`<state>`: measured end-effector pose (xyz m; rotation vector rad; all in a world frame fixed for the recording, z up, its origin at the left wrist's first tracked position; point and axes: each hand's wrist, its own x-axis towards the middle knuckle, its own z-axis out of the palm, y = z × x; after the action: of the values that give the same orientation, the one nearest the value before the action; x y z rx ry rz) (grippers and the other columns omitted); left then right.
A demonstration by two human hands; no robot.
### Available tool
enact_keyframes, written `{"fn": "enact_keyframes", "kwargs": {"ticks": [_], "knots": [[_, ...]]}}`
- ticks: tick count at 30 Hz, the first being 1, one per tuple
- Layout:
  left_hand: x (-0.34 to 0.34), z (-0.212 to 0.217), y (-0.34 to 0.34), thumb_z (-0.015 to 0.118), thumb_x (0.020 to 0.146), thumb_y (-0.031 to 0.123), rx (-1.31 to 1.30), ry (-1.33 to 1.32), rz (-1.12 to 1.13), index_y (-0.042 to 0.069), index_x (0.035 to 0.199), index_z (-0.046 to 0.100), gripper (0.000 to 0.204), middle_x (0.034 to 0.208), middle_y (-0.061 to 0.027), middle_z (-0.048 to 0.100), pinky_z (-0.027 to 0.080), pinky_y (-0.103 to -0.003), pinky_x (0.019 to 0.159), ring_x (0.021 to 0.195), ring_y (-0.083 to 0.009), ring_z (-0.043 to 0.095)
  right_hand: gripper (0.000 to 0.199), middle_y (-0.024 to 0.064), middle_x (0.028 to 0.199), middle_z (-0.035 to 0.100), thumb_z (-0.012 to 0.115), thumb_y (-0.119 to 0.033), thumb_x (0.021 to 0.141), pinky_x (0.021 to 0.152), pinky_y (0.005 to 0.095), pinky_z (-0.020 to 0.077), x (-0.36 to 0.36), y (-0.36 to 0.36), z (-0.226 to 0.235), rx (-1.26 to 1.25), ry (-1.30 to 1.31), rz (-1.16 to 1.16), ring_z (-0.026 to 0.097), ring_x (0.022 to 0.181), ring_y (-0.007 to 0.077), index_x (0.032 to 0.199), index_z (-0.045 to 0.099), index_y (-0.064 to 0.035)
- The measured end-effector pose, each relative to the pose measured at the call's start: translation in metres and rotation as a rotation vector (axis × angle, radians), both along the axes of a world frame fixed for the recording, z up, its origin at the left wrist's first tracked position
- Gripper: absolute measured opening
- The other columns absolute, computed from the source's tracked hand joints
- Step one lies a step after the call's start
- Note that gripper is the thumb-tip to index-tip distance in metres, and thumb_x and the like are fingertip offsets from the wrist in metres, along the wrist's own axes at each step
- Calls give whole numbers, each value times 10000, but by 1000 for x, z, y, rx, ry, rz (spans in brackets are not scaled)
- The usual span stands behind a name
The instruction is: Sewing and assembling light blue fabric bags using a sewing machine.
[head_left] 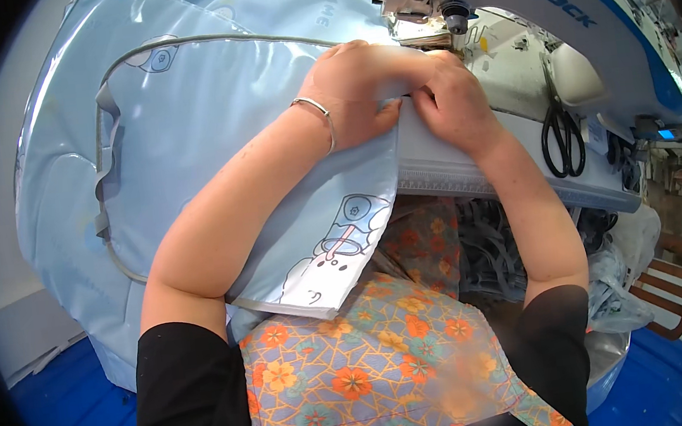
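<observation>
A light-blue, glossy plastic-like sheet with grey binding along its rim spreads over the left side of the work surface. It has a white cartoon figure printed near its near corner. My left hand, with a bracelet at the wrist, is closed at the sheet's right edge, its thumb on that edge; its fingers are partly blurred. My right hand meets it there, fingers curled and pinching the sheet's edge. The exact grip is hidden between the hands. Just beyond them stands a white-and-blue sewing machine, its presser area above the bed.
Black-handled scissors lie on the machine table, right of my right hand. A ruler strip runs along the table's front edge. Grey binding strips hang below. Clear plastic bags and a wooden stool stand at right.
</observation>
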<state>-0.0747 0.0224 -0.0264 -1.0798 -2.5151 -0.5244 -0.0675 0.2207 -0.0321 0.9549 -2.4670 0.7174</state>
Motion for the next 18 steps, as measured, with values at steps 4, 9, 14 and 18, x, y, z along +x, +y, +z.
{"fn": "enact_keyframes", "kwargs": {"ticks": [4,9,14,18], "knots": [[-2,1,1,653,773,299,-10,-29,-2,41,1092,638,410,1124,-117,624,397,-389,1038,1166,-278,535,202,117,1119,667,608,-37,848,901,398,480,-1,-2,3,19,25,-3,605,998,308,1048,638,-25],[-2,1,1,656,773,303,-20,-40,16,45,1093,639,411,1125,-111,626,398,-388,1036,1165,-274,534,212,120,1128,663,608,-39,843,901,400,480,-2,-1,2,53,-14,-17,600,1007,309,1053,630,-22],[-6,4,2,659,774,306,-28,-36,2,46,1095,639,413,1132,-111,625,398,-389,1035,1159,-273,535,215,122,1126,661,608,-41,842,895,399,481,-4,-1,2,19,20,-17,597,1009,309,1055,627,-24],[-8,3,4,656,778,303,-44,-20,26,47,1094,639,407,1141,-113,623,408,-390,1024,1144,-273,539,229,118,1079,667,611,-49,834,879,400,484,-8,-1,2,41,21,-33,597,988,310,1061,628,-28]]}}
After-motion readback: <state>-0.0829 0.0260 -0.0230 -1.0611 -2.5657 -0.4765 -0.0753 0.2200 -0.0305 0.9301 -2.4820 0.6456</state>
